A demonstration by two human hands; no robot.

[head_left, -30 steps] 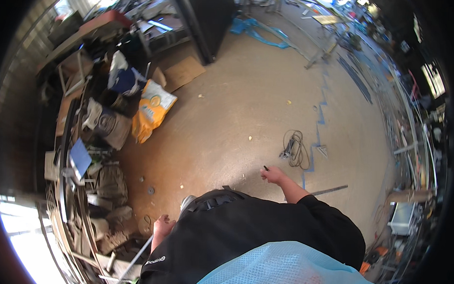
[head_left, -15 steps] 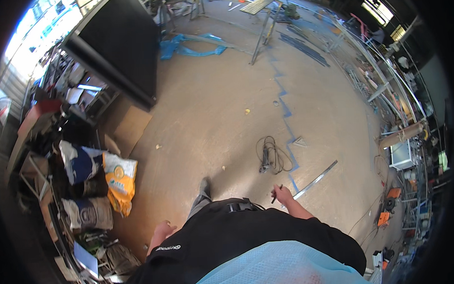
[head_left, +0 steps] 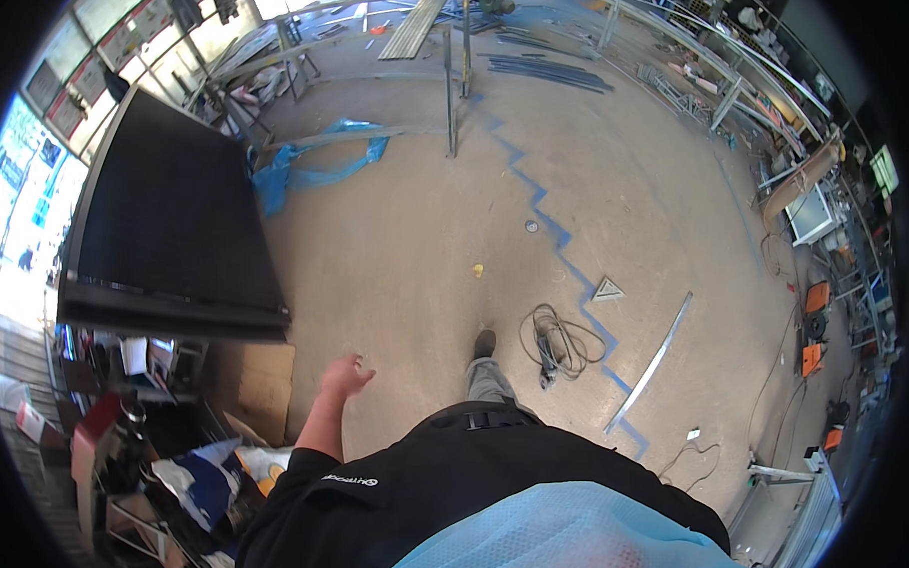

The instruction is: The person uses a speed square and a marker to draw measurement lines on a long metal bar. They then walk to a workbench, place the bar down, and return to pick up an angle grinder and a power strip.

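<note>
My left hand [head_left: 346,377] hangs in the air over the brown floor at the lower left, holding nothing, its thumb and fingers apart. My right hand is hidden from the picture. On the floor ahead and to the right lies a corded power tool [head_left: 548,372] with its cable [head_left: 582,346] loosely coiled beside it. Farther right rest a flat metal strip [head_left: 657,357] and a small triangular frame [head_left: 607,290]. One shoe [head_left: 485,343] shows in front of my body.
A large black panel-like cabinet [head_left: 167,214] stands at the left. Below it lie a cardboard sheet [head_left: 267,391] and filled sacks [head_left: 196,483]. A blue zigzag line [head_left: 544,203] crosses the floor. Metal frames [head_left: 450,94] stand farther off. Orange tools [head_left: 812,360] and cables line the right.
My view has turned and moved forward, the black cabinet now lower at the left. My left hand has reached out forward. My right hand, earlier round a thin dark stick-like thing, has left the picture.
</note>
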